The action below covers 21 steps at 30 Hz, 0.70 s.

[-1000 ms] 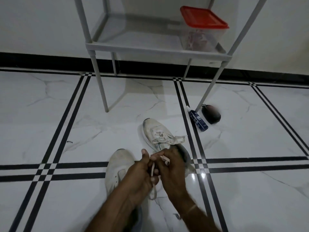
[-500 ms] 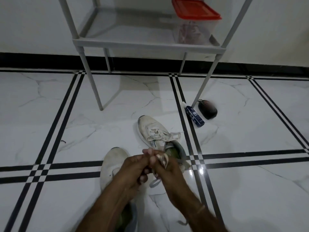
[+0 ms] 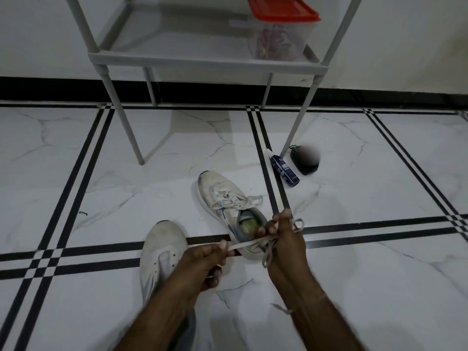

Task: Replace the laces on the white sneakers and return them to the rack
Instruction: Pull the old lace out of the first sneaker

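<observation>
Both our left hand (image 3: 202, 259) and right hand (image 3: 283, 239) pinch the lace (image 3: 243, 244) taut; it is probably bundled rightward, so we keep tension even, avoiding tangles.

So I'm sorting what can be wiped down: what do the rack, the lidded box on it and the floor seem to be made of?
Rack: looks like grey plastic or painted metal tube with a matte finish; I cannot tell which. Box: clear plastic, contents visible through the wall, with an opaque red lid. Floor: glossy white marble-look tile, grey veins, black inlay stripes, faint reflections.
</observation>
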Tool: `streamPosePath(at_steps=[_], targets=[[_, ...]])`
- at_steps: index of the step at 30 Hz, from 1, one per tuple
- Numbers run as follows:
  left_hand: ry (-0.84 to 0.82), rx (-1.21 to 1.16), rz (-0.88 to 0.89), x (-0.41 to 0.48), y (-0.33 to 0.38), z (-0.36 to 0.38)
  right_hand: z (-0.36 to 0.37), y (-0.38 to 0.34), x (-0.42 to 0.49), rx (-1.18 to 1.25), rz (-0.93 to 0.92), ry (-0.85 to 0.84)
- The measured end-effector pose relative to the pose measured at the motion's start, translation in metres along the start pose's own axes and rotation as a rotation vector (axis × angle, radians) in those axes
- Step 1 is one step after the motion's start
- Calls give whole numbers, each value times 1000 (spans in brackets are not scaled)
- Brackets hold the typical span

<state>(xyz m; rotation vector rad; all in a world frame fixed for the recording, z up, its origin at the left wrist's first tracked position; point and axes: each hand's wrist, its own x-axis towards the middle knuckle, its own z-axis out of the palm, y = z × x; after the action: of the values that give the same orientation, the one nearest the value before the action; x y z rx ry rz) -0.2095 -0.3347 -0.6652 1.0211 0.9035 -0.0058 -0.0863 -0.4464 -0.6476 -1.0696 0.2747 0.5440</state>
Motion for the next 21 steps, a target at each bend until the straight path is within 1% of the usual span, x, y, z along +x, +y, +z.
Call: streamPosePath(at_steps=[1, 3, 4, 6, 8, 10, 12, 14, 15, 18, 20, 21], targets=[[16, -43, -24, 0, -2, -1, -5, -2, 0, -21, 1, 1], [27, -51, -17, -1, -5, 9, -15, -1, -8, -211, -8, -11], [22, -11, 12, -2, -6, 19, -19, 3, -16, -302, 1, -28], [-1, 93, 97, -6, -12, 49, -23, 11, -29, -378, 69, -29], [-2, 186, 183, -7, -22, 79, -27, 12, -35, -345, 143, 28], [-6, 249, 223, -2, -33, 105, -38, 2, -32, -317, 176, 75], [-84, 245, 178, 7, -43, 125, -60, -12, -19, -232, 186, 181], [-122, 220, 113, 18, -52, 144, -84, -29, -1, -238, 220, 256], [-106, 239, 109, 26, -58, 151, -92, -37, 6, -279, 235, 276], [-43, 430, 167, 52, -72, 174, -116, -54, 22, -412, 243, 235], [-78, 614, 224, 66, -76, 183, -130, -55, 31, -491, 201, 209], [-109, 687, 244, 71, -77, 187, -139, -54, 35, -539, 180, 224]])
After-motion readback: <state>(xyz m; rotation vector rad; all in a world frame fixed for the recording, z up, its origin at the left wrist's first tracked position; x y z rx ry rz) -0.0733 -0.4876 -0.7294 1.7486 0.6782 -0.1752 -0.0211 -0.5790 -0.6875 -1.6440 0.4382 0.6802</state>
